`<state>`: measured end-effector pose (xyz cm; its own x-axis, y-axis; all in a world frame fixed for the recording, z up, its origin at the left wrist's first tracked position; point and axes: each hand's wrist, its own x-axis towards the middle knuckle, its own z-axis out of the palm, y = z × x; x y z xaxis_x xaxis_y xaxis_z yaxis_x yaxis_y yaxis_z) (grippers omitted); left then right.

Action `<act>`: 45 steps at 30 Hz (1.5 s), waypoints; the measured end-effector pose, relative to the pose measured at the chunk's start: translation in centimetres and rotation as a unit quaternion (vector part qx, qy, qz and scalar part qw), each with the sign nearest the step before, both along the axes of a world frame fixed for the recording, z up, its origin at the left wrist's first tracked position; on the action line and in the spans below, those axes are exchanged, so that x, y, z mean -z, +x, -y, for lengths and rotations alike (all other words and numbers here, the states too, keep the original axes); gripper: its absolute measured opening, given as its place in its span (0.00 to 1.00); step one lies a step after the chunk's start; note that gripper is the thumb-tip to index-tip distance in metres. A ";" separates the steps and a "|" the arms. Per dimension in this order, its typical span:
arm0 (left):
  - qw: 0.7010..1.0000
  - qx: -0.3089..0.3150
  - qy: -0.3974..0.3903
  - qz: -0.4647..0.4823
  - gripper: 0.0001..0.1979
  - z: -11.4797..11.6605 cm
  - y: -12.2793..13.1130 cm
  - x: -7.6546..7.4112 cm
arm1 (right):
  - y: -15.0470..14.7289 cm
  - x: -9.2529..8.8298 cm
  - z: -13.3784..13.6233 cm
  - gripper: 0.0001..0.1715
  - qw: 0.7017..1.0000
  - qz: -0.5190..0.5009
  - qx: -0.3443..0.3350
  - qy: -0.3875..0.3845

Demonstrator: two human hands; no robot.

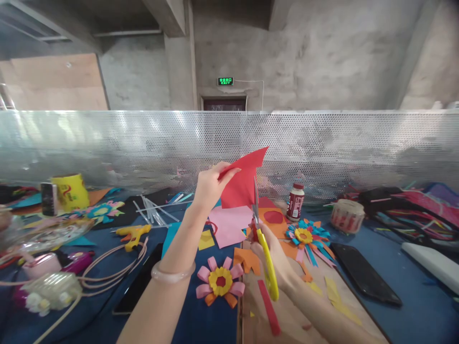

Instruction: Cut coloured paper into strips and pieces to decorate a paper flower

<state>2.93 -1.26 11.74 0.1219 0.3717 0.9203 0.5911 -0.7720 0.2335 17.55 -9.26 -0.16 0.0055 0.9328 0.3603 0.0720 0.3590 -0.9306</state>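
Observation:
My left hand (209,184) is raised over the table and pinches a red sheet of paper (242,181) by its left edge. My right hand (274,260) grips yellow-handled scissors (263,243), whose blades point up into the lower edge of the red sheet. A clear bangle (172,274) sits on my left wrist. Below the hands lie a pink and yellow paper flower (220,282), a red paper strip (268,306), pink paper (229,224) and orange scraps (247,260).
A blue and orange paper flower (306,236), a glue bottle (296,201), a tape roll (347,215) and a black phone (364,274) lie to the right. A yellow glue gun (134,234), yellow cup (70,191) and another phone (138,286) sit left. A perforated metal screen (107,143) backs the table.

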 end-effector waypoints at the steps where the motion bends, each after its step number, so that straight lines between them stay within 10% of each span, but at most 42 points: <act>1: 1.000 0.001 0.003 0.000 0.11 0.0 0.0 0.0 | 0.0 0.0 0.0 0.18 1.000 0.000 -0.003 0.000; 45: 0.998 0.015 0.054 -0.002 0.08 -0.9 0.5 0.5 | 0.1 0.8 -0.4 0.11 0.995 0.064 0.074 0.011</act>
